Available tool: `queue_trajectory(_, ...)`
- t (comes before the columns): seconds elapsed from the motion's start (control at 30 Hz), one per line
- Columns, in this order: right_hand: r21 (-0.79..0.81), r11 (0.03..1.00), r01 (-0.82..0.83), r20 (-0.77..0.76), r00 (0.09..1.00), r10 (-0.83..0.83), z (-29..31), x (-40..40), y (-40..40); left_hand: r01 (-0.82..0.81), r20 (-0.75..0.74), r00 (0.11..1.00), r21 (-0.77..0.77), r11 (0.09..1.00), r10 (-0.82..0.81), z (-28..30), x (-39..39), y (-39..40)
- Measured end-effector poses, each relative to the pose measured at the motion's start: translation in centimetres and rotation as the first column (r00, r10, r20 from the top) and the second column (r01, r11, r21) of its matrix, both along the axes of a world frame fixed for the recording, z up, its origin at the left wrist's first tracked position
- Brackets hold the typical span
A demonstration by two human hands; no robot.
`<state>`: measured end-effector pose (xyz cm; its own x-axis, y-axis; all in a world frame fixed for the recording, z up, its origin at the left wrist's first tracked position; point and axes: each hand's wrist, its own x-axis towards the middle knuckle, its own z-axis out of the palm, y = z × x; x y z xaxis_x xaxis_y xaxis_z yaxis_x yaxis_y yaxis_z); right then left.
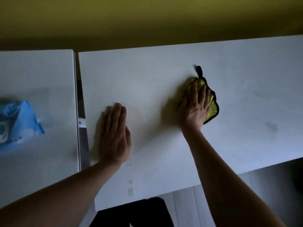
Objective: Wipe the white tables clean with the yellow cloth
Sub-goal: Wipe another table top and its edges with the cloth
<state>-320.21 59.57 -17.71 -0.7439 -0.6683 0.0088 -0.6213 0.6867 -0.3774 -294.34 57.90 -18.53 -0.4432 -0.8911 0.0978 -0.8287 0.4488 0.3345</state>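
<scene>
Yellow wall [147, 17] runs behind two white tables. We've got our left hand [114, 133] flat, fingers straight, on the bigger table [147, 76]. Right hand [196, 105] presses w/ straight fingers on the yellow cloth [211, 108], mid-table. Blue packet [18, 122] sits left of our left hand on the 2nd table [41, 71].

We see a yellow cloth [211, 110] edged in black with a black loop, two white tables [147, 76] carrying faint grey smudges, a blue-and-white crumpled packet [19, 122] on the left table, and an olive-yellow wall [147, 18] behind.
</scene>
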Motion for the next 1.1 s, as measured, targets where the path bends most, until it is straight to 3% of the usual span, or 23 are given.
queue_trajectory(0.1,-0.053,0.965,-0.257,0.002,0.966,0.258,0.2,4.4,-2.0,0.0,-0.004,1.0,0.008,1.0,0.001,-0.1,-0.1,0.1)
queue_trajectory(0.2,-0.061,0.853,-0.519,0.049,0.852,0.522,0.3,9.4,-5.4,-0.013,0.021,1.0,0.003,1.0,0.013,-0.3,0.0,0.0)
queue_trajectory(0.37,-0.042,0.722,-0.69,0.002,0.723,0.691,0.0,8.1,-7.8,-0.025,0.058,0.998,0.019,0.999,0.024,0.2,-0.3,-0.1)
queue_trajectory(0.43,-0.055,0.782,-0.621,0.018,0.782,0.623,0.0,5.2,-7.2,-0.047,0.072,0.996,0.029,0.998,0.045,0.6,-0.7,-0.3)
queue_trajectory(0.57,-0.007,0.946,-0.323,0.0,0.946,0.323,-0.2,-3.7,-6.4,-0.105,0.055,0.993,0.057,0.993,0.102,1.4,-4.0,-1.5)
queue_trajectory(0.73,0.034,0.994,-0.104,0.006,0.995,0.104,-0.6,-7.4,-8.5,-0.163,0.117,0.98,0.015,0.986,0.161,0.5,-7.2,-2.2)
queue_trajectory(0.83,0.043,0.987,-0.156,0.01,0.988,0.155,-0.6,-4.5,-10.6,-0.17,0.119,0.978,-0.008,0.985,0.17,0.2,-7.1,-2.2)
queue_trajectory(0.93,0.006,0.896,-0.445,0.051,0.895,0.444,-0.5,0.5,-13.7,-0.169,0.121,0.978,-0.018,0.985,0.17,-0.1,-7.3,-2.3)
queue_trajectory(1.03,0.007,0.705,-0.71,0.026,0.704,0.709,-0.6,5.9,-17.5,-0.177,0.14,0.974,-0.013,0.984,0.177,-0.4,-7.2,-2.3)
queue_trajectory(1.1,0.022,0.608,-0.794,-0.018,0.608,0.794,-0.6,7.7,-19.3,-0.182,0.156,0.971,-0.008,0.983,0.181,-0.5,-7.0,-2.3)
